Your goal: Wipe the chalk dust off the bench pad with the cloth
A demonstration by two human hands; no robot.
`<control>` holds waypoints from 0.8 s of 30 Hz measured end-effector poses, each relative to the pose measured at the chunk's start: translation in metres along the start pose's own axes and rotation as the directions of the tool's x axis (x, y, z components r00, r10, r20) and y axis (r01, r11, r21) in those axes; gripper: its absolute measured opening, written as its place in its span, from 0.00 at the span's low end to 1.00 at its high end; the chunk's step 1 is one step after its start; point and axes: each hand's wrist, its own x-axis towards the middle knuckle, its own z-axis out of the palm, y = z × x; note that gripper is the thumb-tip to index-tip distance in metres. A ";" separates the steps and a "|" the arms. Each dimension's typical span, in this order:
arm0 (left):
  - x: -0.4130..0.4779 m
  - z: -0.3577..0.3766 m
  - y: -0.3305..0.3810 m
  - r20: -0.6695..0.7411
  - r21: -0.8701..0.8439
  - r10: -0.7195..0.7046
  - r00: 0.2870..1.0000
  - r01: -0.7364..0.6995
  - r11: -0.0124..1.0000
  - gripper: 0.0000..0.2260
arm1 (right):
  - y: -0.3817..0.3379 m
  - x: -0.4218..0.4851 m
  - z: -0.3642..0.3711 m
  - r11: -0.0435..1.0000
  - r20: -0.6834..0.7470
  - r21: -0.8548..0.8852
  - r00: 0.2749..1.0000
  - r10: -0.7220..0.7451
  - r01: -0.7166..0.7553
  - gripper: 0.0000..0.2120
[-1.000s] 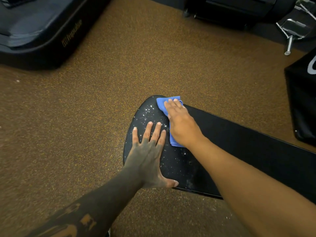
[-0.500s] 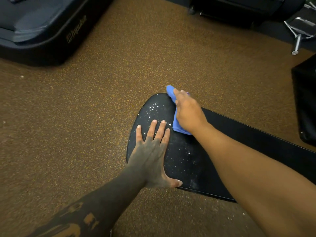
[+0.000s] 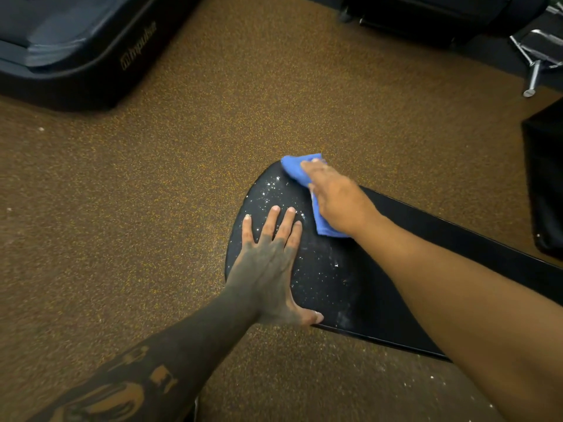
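Note:
A black bench pad (image 3: 329,278) runs from the centre toward the lower right, its rounded end speckled with white chalk dust (image 3: 274,190). My right hand (image 3: 338,199) presses a blue cloth (image 3: 297,167) flat against the pad's far rounded edge; part of the cloth sticks out past my fingertips and some shows under my wrist. My left hand (image 3: 268,266) lies flat on the pad's near left side, fingers spread, thumb hooked over the near edge, holding nothing.
Brown speckled rubber floor (image 3: 152,208) surrounds the pad, with chalk flecks near the front edge. A dark machine base (image 3: 76,47) sits at the upper left, black equipment (image 3: 426,16) along the top, a chrome frame (image 3: 536,62) at upper right, a black block (image 3: 545,178) at right.
My right hand has slid the cloth along the pad's far rounded end, out to the edge and slightly back left. My left hand has stayed flat in place.

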 end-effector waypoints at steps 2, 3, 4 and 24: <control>0.000 0.000 0.000 0.000 0.005 -0.001 1.000 0.001 1.000 0.67 | -0.004 0.001 0.000 0.998 -0.049 0.018 0.997 0.065 -0.064 0.21; 0.000 0.000 0.000 0.003 0.008 0.001 1.000 -0.001 1.000 0.67 | -0.008 -0.002 0.004 0.999 -0.029 0.015 0.999 0.039 -0.039 0.21; 0.000 0.000 0.000 0.004 0.012 0.002 1.000 -0.002 1.000 0.67 | -0.011 -0.008 0.009 1.000 0.015 0.001 1.000 -0.006 0.006 0.21; 0.016 0.001 -0.036 -0.136 -0.613 -0.410 0.902 0.248 0.750 0.38 | -0.012 0.011 0.011 0.976 0.004 -0.208 0.998 0.062 -0.060 0.30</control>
